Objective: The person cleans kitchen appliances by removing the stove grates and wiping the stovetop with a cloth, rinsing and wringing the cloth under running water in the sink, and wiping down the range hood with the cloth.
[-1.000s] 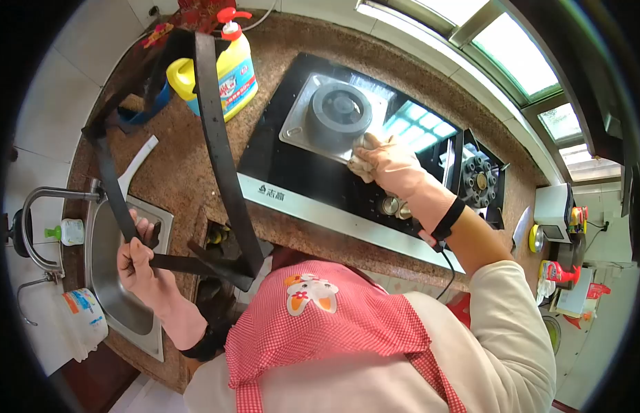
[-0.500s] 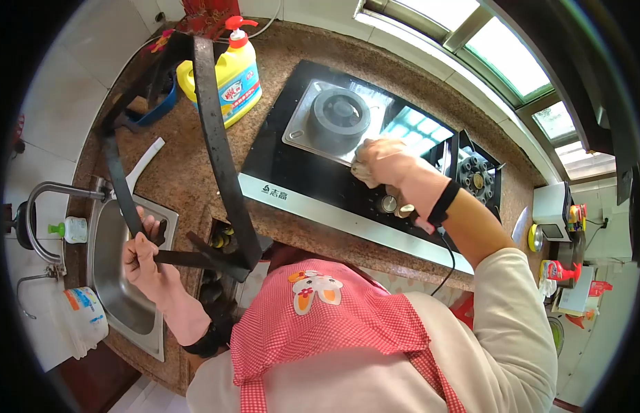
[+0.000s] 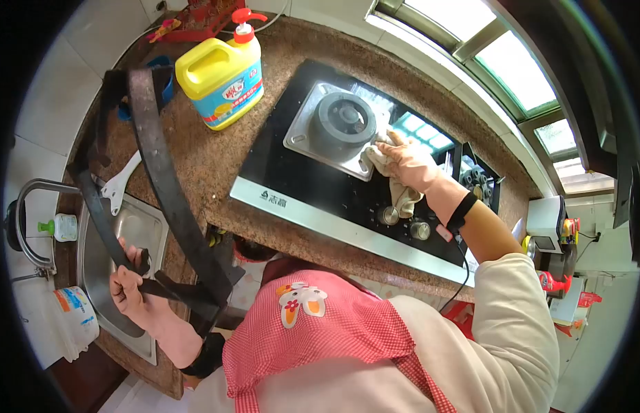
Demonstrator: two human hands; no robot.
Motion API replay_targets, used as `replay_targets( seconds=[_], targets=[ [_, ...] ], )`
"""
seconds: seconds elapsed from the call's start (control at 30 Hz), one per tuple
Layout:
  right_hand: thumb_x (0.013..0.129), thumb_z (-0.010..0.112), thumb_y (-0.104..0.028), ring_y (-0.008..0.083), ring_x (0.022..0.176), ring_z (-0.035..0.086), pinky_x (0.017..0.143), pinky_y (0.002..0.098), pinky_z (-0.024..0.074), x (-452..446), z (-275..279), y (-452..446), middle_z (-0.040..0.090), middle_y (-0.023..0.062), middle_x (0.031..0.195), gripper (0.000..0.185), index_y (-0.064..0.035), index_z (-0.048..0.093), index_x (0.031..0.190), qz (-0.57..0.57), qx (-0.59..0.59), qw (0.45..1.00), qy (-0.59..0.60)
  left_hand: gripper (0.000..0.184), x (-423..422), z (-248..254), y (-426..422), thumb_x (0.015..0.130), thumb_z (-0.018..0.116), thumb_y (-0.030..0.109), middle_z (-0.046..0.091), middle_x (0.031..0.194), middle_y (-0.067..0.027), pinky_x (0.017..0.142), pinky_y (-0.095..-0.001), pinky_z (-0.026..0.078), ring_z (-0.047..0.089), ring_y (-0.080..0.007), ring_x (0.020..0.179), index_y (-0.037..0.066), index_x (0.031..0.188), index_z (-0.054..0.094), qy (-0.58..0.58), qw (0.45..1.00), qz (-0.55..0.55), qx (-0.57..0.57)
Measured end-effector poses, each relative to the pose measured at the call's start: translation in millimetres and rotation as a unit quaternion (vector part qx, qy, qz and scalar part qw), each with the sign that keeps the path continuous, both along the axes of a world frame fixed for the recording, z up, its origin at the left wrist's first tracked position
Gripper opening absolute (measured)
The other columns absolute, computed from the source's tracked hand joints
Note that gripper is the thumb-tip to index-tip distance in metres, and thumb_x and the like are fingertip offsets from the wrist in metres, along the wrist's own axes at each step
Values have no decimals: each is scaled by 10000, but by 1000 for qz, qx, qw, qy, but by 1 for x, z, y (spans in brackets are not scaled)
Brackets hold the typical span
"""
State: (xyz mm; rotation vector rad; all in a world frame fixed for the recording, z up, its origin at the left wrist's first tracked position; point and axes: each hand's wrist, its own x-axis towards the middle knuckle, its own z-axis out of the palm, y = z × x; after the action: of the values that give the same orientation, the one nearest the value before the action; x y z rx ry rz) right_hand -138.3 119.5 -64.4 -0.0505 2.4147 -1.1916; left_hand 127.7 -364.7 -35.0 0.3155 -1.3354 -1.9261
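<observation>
My left hand (image 3: 130, 288), fingers curled, grips one bar of a black metal pan support (image 3: 161, 155), a frame that hangs tilted over the sink edge and counter. My right hand (image 3: 417, 168) presses a crumpled pale cloth (image 3: 404, 198) onto the black glass gas stove (image 3: 265, 155). The cloth lies beside the square metal plate (image 3: 302, 131) under the round burner (image 3: 344, 118), its loose end reaching down to a control knob (image 3: 388, 215). Another knob (image 3: 420, 230) sits to the right.
A yellow detergent jug (image 3: 220, 86) with a red pump stands left of the stove. The steel sink (image 3: 127, 323) and its curved faucet (image 3: 41, 184) are at left, with a white scraper-like tool (image 3: 120, 184) nearby. A second burner (image 3: 478, 182) is at the stove's right end.
My left hand has shifted the pan support left, away from the jug and over the sink. My right hand has slid the cloth rightward, and more of the cloth hangs out.
</observation>
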Motion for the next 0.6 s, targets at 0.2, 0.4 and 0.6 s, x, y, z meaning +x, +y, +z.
replay_targets(
  seconds=[0.2,0.4,0.6],
  targets=[
    [919,586,-285,199,847,585,713,320,466,-77,-63,29,618,62,1061,531,-131,390,1389,-99,-62,993,22,282,9,0,-9,916,507,49,456,1286,-363,1022,-409,408,526,-301,1195,36,647,423,-6,999,24,-21],
    [890,470,-313,377,1038,592,882,427,484,-152,-34,-5,617,178,1126,325,-117,610,1108,-25,444,877,183,268,20,20,-6,912,519,68,453,1324,-313,990,-382,437,560,-263,1128,39,657,441,-53,996,62,-44],
    [845,494,-336,420,1056,582,865,464,488,-192,-12,-51,590,267,1152,420,-59,590,1146,10,421,905,65,272,39,6,-27,917,502,86,431,1335,-327,976,-406,463,554,-265,1137,46,658,429,-90,991,53,-80]
  ],
)
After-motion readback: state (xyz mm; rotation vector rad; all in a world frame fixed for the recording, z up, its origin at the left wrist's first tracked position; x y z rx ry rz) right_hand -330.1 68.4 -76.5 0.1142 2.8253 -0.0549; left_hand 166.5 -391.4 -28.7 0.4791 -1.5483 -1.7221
